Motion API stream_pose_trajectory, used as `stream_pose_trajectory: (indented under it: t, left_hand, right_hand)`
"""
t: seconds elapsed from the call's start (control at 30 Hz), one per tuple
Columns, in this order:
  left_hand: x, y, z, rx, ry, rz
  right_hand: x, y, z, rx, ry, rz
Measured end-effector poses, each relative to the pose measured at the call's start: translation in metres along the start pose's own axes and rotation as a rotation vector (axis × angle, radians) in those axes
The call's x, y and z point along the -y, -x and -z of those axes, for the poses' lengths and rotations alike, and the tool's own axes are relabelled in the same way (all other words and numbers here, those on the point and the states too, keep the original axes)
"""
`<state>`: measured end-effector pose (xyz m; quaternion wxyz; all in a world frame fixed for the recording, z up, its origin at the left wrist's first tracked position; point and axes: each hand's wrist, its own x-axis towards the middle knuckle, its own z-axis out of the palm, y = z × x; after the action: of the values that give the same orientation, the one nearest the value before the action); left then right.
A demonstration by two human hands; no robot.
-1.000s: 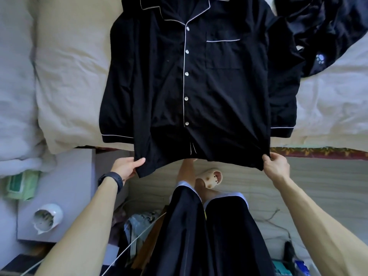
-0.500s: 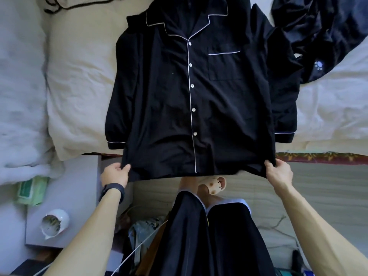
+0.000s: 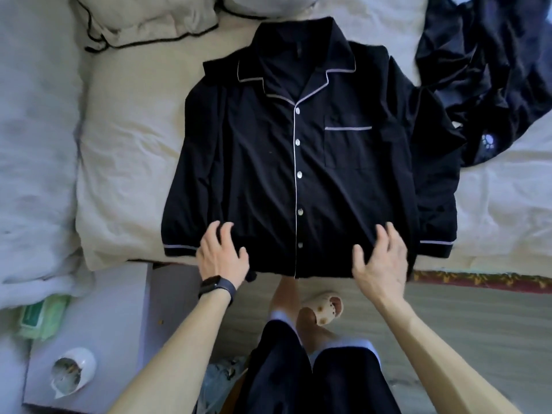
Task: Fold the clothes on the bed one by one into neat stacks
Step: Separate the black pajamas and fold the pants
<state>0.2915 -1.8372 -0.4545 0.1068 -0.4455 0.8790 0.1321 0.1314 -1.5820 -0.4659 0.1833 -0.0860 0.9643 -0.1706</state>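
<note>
1. Lying flat and front-up on the bed (image 3: 125, 150), a black pajama shirt (image 3: 268, 174) with white piping is buttoned closed. Its collar is at the end farthest from both hands, and its hem is directly under them.
2. The left hand (image 3: 222, 255) is over the hem's left corner with its fingers spread and loosely bent, gripping nothing. Whether the fingertips press the cloth cannot be told.
3. The right hand (image 3: 379, 261) mirrors it over the hem's right corner, fingers apart and clasping nothing.
4. The button line runs between the two hands. Each sleeve lies along the outer side of the nearer hand, with its piped cuff beside that hand.
5. A black wristband (image 3: 216, 286) circles the left wrist.
6. Beyond the right hand and further outward, a crumpled dark satin garment (image 3: 484, 70) meets the shirt's shoulder.
7. Far beyond the left hand lies a pale pillow (image 3: 149, 22) edged in black.
8. Outward from the left forearm stands a grey bedside table (image 3: 98, 318). It holds a green packet (image 3: 41, 318) and a white rounded pot (image 3: 74, 372).
9. Nearer the body than both hands are the person's black shorts (image 3: 313, 380) and a cream slipper (image 3: 324, 306).
</note>
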Motion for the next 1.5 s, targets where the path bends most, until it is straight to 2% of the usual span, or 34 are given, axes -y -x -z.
stream_pose_trajectory:
  t: [0.07, 0.17, 0.27, 0.33, 0.43, 0.53, 0.67, 0.73, 0.83, 0.9, 0.93, 1.0, 1.03, 1.07, 1.1, 1.17, 1.2, 1.23, 1.33, 1.43, 1.5]
  left_hand:
    - [-0.022, -0.038, -0.006, -0.047, 0.031, -0.167]
    - [-0.051, -0.102, -0.012, -0.049, 0.072, -0.342]
    - [-0.058, -0.155, -0.024, -0.04, -0.012, -0.466]
    - [-0.043, -0.179, -0.029, 0.008, 0.001, -0.389]
    - [-0.007, -0.195, -0.03, 0.086, 0.059, -0.221]
    - [0.005, -0.2, -0.022, 0.1, -0.044, -0.255]
    - [-0.02, -0.201, -0.008, 0.117, -0.186, -0.335]
    - [-0.039, -0.202, -0.008, 0.129, -0.229, -0.473]
    - [-0.072, -0.217, -0.005, 0.102, -0.188, -0.579]
    - [-0.091, -0.248, 0.007, -0.001, -0.058, -0.656]
    - [-0.097, -0.268, 0.015, -0.108, 0.013, -0.66]
    - [-0.101, -0.316, 0.032, -0.335, 0.115, -0.526]
    - [-0.1, -0.341, 0.04, -0.406, 0.126, -0.388]
    - [-0.095, -0.362, 0.047, -0.409, 0.122, -0.216]
    - [-0.091, -0.38, 0.054, -0.329, 0.12, -0.037]
    - [-0.083, -0.408, 0.066, -0.024, 0.126, 0.202]
    - [-0.08, -0.419, 0.072, 0.081, 0.15, 0.242]
    - [-0.079, -0.427, 0.079, 0.114, 0.199, 0.243]
    - [-0.079, -0.443, 0.098, -0.018, 0.27, 0.219]
    - [-0.085, -0.44, 0.09, -0.082, 0.036, 0.2]
    - [-0.1, -0.42, 0.076, -0.294, -0.071, 0.046]
  right_hand:
    - [0.038, -0.028, -0.01, -0.057, 0.014, 0.173]
    - [0.087, -0.081, -0.028, 0.006, 0.023, 0.308]
    - [0.08, -0.136, -0.05, 0.05, 0.221, 0.423]
    - [0.047, -0.168, -0.052, 0.088, 0.341, 0.321]
    - [0.006, -0.194, -0.033, 0.13, 0.41, 0.028]
    - [0.004, -0.197, -0.013, 0.22, 0.449, -0.057]
    - [0.042, -0.193, -0.005, 0.268, 0.429, -0.189]
    - [0.071, -0.197, -0.001, 0.196, 0.362, -0.236]
    - [0.113, -0.22, 0.011, -0.056, 0.176, -0.039]
    - [0.13, -0.255, 0.022, -0.169, 0.08, 0.08]
    - [0.139, -0.275, 0.03, -0.18, 0.04, 0.102]
    - [0.153, -0.317, 0.045, -0.141, -0.04, 0.095]
    - [0.155, -0.338, 0.048, -0.099, -0.056, 0.061]
    - [0.156, -0.357, 0.051, -0.037, -0.031, 0.023]
    - [0.155, -0.374, 0.051, 0.024, 0.021, 0.001]
    - [0.151, -0.402, 0.052, 0.058, 0.093, -0.01]
    - [0.148, -0.415, 0.053, 0.021, 0.094, -0.016]
    - [0.145, -0.426, 0.054, -0.043, 0.064, -0.04]
    - [0.143, -0.45, 0.06, -0.152, -0.056, -0.139]
    - [0.142, -0.443, 0.05, -0.128, -0.056, -0.07]
    - [0.14, -0.415, 0.038, -0.219, -0.06, 0.015]
